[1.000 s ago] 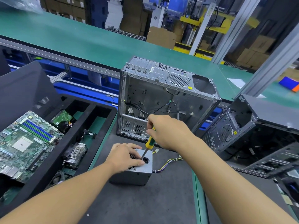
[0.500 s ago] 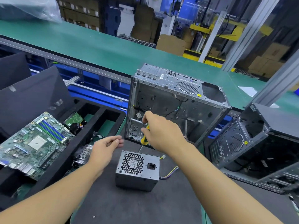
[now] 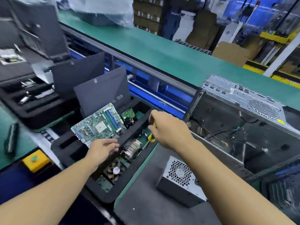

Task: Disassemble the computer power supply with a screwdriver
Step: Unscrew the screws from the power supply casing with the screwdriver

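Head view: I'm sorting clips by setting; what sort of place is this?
Likely a factory line for stripping computers: a long green conveyor belt, an opened computer case, a foam tray holding a motherboard.

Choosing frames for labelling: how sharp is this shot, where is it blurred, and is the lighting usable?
Head view: motion blur smears the upper left, worst on the black cases and plastic wrap; the right hand and its screwdriver are soft; the motherboard and power supply read well enough; lighting looks even, no harsh shadows.
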